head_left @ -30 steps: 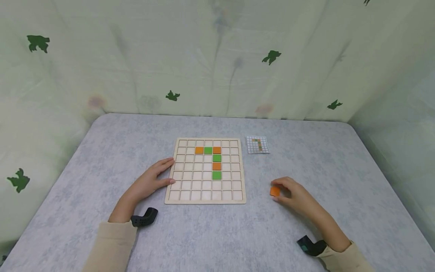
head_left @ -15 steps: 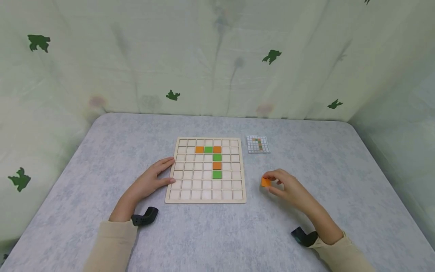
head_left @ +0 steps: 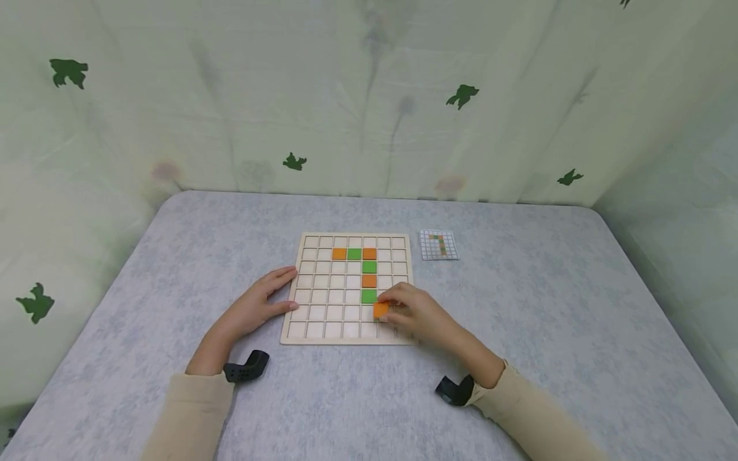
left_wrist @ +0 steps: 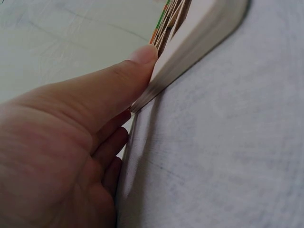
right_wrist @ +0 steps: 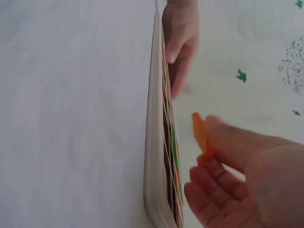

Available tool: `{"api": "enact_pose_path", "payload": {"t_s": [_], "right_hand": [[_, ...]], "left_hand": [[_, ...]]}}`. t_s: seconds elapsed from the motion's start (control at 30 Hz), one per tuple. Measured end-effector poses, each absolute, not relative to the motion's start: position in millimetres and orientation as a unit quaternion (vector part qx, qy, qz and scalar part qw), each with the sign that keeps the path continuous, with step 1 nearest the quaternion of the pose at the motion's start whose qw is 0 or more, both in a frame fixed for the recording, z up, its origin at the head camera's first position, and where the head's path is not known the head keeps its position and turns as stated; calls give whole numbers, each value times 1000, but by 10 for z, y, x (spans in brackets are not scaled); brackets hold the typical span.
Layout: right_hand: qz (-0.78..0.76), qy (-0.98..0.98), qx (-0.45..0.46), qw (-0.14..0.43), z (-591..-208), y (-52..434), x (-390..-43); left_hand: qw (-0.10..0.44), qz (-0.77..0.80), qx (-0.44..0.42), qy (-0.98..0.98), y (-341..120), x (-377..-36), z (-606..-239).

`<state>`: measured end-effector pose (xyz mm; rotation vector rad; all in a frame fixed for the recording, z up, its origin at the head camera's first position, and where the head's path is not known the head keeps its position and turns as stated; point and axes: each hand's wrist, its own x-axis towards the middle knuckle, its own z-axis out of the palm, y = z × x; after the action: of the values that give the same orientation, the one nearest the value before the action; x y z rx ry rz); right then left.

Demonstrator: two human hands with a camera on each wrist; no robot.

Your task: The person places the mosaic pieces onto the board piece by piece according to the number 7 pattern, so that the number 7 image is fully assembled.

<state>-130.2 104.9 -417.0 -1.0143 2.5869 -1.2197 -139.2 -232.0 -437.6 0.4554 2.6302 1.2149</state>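
A wooden grid board (head_left: 318, 314) lies flat on the table. Orange and green square tiles sit in its cells: a short row near the top, then a column running down from the row's right end, finishing in a green tile (head_left: 369, 296). My right hand (head_left: 423, 317) pinches an orange tile (head_left: 380, 310) between thumb and fingers. In the right wrist view this tile (right_wrist: 201, 135) is tilted and held above the board, apart from it. My left hand (head_left: 256, 306) rests against the board's left edge, fingers extended and thumb (left_wrist: 142, 54) on the rim.
A small pattern card (head_left: 439, 245) with a coloured grid lies just right of the board's upper corner. The grey table (head_left: 230, 243) ends at a pale curtain (head_left: 346, 96) with green bird shapes. Both wrists wear black devices (head_left: 246, 367).
My right hand has carried the orange tile from the table right of the board leftward, over the board's lower right part. The left hand and the board stay where they were.
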Motion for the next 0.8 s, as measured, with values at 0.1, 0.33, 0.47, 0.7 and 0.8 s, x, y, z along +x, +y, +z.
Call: {"api": "enact_pose_path", "payload": {"t_s": [0.1, 0.33, 0.47, 0.7, 0.8], "right_hand": [[-393, 856, -333, 49, -4239, 933, -1319], [-362, 867, -338, 58, -4302, 816, -1329], [-354, 870, -334, 79, -4272, 817, -1316], [-362, 875, -307, 96, -4102, 969, -1304], [-349, 886, -301, 54, -4005, 1114, -1309]], "left_hand": [[103, 413, 154, 892, -2320, -1388, -4375], [108, 410, 150, 893, -2320, -1374, -4372], [105, 410, 152, 893, -2323, -1366, -4368], [109, 410, 150, 893, -2323, -1366, -4383], [110, 409, 143, 894, -2303, -1358, -4356]]}}
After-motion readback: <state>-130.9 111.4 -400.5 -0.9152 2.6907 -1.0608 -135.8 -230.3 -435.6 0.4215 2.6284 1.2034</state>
